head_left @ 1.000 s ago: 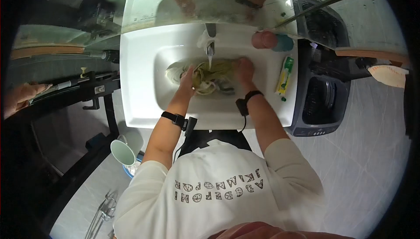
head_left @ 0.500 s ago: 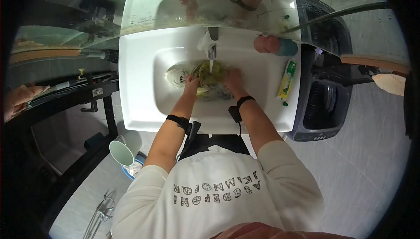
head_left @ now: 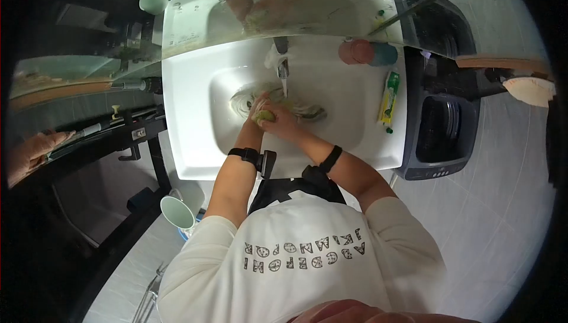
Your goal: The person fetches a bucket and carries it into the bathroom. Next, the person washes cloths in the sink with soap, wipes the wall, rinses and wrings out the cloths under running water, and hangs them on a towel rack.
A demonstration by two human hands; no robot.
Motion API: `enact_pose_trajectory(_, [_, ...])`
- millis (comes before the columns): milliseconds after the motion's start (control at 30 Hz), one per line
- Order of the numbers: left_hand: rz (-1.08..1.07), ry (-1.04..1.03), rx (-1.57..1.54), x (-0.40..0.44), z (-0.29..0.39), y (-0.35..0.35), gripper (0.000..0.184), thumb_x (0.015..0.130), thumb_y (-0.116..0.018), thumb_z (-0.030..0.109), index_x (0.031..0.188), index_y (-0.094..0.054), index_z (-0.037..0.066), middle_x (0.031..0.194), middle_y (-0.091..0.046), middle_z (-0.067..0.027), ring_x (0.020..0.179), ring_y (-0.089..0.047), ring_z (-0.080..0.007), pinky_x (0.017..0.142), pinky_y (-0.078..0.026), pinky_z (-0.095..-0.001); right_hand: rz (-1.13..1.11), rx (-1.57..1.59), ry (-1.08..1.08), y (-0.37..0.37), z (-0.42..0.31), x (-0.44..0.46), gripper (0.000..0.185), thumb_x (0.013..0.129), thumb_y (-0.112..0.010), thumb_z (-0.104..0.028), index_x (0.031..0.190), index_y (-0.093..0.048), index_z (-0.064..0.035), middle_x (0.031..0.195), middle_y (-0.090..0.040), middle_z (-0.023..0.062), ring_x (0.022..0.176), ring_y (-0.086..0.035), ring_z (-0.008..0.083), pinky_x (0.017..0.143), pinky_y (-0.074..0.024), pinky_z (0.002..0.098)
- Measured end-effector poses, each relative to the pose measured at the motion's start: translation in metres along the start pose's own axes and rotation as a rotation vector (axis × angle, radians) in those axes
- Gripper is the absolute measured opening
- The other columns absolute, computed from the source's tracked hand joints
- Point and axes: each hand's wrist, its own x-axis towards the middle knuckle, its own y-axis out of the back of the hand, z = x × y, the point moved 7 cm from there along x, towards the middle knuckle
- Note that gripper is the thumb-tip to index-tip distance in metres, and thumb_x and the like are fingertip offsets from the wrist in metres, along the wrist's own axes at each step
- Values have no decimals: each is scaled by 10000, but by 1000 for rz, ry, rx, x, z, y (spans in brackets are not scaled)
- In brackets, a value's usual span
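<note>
In the white sink (head_left: 189, 122), wet whitish cloth (head_left: 307, 112) lies in the basin under the faucet (head_left: 283, 68), which runs a stream of water. My right hand (head_left: 281, 120) is closed round a bunched yellow-green cloth (head_left: 264, 116), over the left part of the basin. Directly beside it and touching it is my left hand (head_left: 258, 105), its fingers partly hidden by my right hand and blurred, so what it grips cannot be made out. The whitish cloth spreads on both sides of my hands.
A pink cup (head_left: 355, 52) and a teal cup (head_left: 384, 54) stand at the sink's back right, above a green-yellow tube (head_left: 389, 102). Right of the sink is a dark washing machine (head_left: 441, 172). A pale green bucket (head_left: 177, 212) stands at lower left. A mirror borders the back.
My right hand has moved left across the basin to my left hand. The yellow-green cloth, earlier spread under the faucet, is now bunched in my right hand. The view has shifted slightly.
</note>
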Motion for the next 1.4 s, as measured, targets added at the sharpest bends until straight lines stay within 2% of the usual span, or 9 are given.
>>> enact_pose_trajectory(167, [28, -35, 118, 2, -7, -12, 462, 916, -367, 384, 1301, -365, 130, 1339, -372, -77, 1274, -279, -230, 1032, -270, -433, 236, -162, -156, 5, -17, 0, 255, 743, -629, -242, 808, -562, -5, 771, -568, 196, 745, -562, 347, 672, -437, 408])
enact_pose_trajectory(500, [209, -46, 333, -31, -48, -25, 433, 917, -391, 349, 1277, -400, 107, 1289, -439, -79, 1276, -291, -206, 1049, -268, -418, 87, -672, -334, 63, 88, 33, 348, 800, -531, -392, 909, -600, -68, 866, -614, 131, 818, -585, 317, 730, -451, 417])
enact_pose_trajectory(633, [312, -110, 316, -56, -13, -29, 415, 901, -462, 355, 1239, -424, 118, 1267, -418, -80, 1204, -369, -260, 998, -292, -487, 507, -1166, -149, 111, 44, 9, 353, 812, -527, -372, 820, -575, -23, 785, -578, 170, 752, -564, 353, 686, -447, 446])
enact_pose_trajectory(700, [753, -165, 532, -74, 15, -1, 543, 879, -481, 399, 1335, -326, 148, 1391, -263, -95, 1290, -226, -312, 1015, -218, -542, 606, -1370, -236, 119, 48, -4, 347, 823, -520, -361, 846, -586, -21, 832, -591, 173, 783, -574, 343, 706, -446, 455])
enact_pose_trajectory(900, [708, -220, 609, -62, 32, 9, 639, 848, -509, 413, 1383, -244, 184, 1443, -145, -96, 1310, -169, -330, 1012, -217, -536, -756, -1131, -751, 70, 159, -18, 477, 845, -539, -366, 1225, -471, -86, 1106, -568, 132, 1046, -526, 295, 882, -420, 430])
enact_pose_trajectory(1000, [699, -195, 551, -58, 29, 10, 608, 841, -519, 411, 1357, -298, 179, 1440, -160, -104, 1289, -221, -331, 1007, -218, -532, 83, -930, -783, 103, 151, -15, 383, 855, -510, -319, 962, -569, 44, 1003, -601, 142, 811, -591, 320, 737, -463, 422])
enact_pose_trajectory(1100, [682, -80, 362, -42, 11, 12, 543, 849, -504, 401, 1315, -356, 164, 1421, -202, -110, 1253, -283, -332, 982, -243, -542, 137, -223, -834, 80, 147, 3, 414, 795, -625, -338, 1043, -559, -12, 937, -596, 128, 875, -562, 254, 783, -439, 370])
enact_pose_trajectory(1167, [629, -71, 296, -33, 5, 3, 453, 862, -485, 374, 1260, -416, 170, 1342, -311, -82, 1212, -334, -283, 966, -271, -528, 180, 50, -350, 71, 70, 21, 408, 789, -611, -366, 971, -583, -2, 878, -584, 111, 833, -540, 233, 748, -432, 351])
enact_pose_trajectory(1400, [190, -34, 66, 16, -18, -31, 364, 895, -416, 356, 1179, -493, 141, 1163, -488, -67, 1121, -437, -218, 922, -353, -460, 150, -154, -146, 25, -10, 9, 307, 777, -606, -250, 966, -600, -7, 827, -627, 110, 763, -591, 200, 710, -460, 323])
